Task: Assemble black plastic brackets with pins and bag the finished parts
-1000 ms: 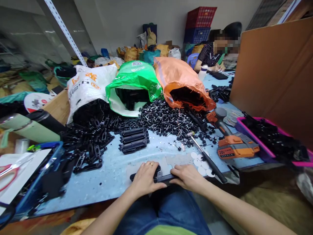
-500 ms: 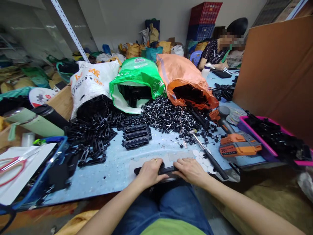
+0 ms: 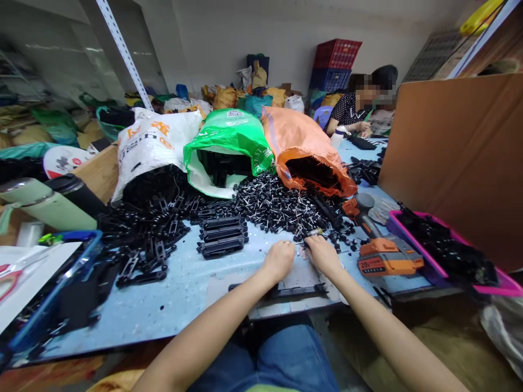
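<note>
My left hand (image 3: 280,259) is closed in a loose fist at the near edge of a heap of black-headed screws (image 3: 278,204). What its fingers hold, if anything, is hidden. Close beside it, my right hand (image 3: 322,253) curls its fingers down at the heap's edge, next to the hammer's head (image 3: 314,233); I cannot make out what lies in them. My right hand and forearm cover most of the hammer's handle. Below both hands, a long black plastic part (image 3: 300,291) lies on a pale pad at the table's front edge. Several similar assembled black parts (image 3: 223,238) lie in a stack to the left.
White (image 3: 157,141), green (image 3: 229,128) and orange (image 3: 304,141) sacks lie open behind the heap. Loose black links (image 3: 151,234) spread leftward. At right are a cordless drill (image 3: 386,256), a pink-rimmed bin (image 3: 453,256) and a cardboard panel (image 3: 453,163). A co-worker (image 3: 351,111) sits beyond.
Both hands have let go of the long black part and moved forward to the edge of the screw heap. The part stays on the pad. The camera view has shifted slightly.
</note>
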Demonstrator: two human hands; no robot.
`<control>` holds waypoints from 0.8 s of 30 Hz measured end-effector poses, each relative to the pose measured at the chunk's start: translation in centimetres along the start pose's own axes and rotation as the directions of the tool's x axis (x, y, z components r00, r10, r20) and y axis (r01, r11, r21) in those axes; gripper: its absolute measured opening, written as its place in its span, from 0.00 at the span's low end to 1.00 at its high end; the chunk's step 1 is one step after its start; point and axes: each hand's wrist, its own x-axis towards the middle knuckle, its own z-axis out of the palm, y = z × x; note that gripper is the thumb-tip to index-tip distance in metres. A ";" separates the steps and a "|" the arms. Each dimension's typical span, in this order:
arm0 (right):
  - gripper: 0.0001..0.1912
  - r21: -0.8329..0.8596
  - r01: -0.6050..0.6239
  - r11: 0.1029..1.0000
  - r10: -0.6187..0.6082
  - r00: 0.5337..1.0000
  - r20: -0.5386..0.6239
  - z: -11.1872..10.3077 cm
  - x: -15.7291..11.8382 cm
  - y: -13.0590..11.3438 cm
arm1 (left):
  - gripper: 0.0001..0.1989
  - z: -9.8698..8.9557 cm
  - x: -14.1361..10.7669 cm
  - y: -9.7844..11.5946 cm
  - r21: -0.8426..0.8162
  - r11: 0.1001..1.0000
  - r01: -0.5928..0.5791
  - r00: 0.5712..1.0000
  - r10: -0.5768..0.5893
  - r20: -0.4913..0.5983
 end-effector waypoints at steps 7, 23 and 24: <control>0.06 -0.006 0.172 0.985 -0.172 0.985 -0.013 -0.3 1.3 0.3 | 0.12 -3.8 -13.7 -5.2 -0.749 0.605 0.269 0.712 -0.649 -0.268; 0.10 0.800 0.151 0.581 -0.203 0.979 -0.037 -3.6 -4.9 -8.9 | 0.08 -2.6 -17.8 -4.6 -0.383 0.895 0.231 0.734 -0.418 -0.535; 0.10 0.786 0.171 0.595 -0.215 0.975 -0.050 -3.7 -5.0 -8.9 | 0.07 -2.7 -17.7 -4.7 -0.416 0.870 0.264 0.714 -0.466 -0.522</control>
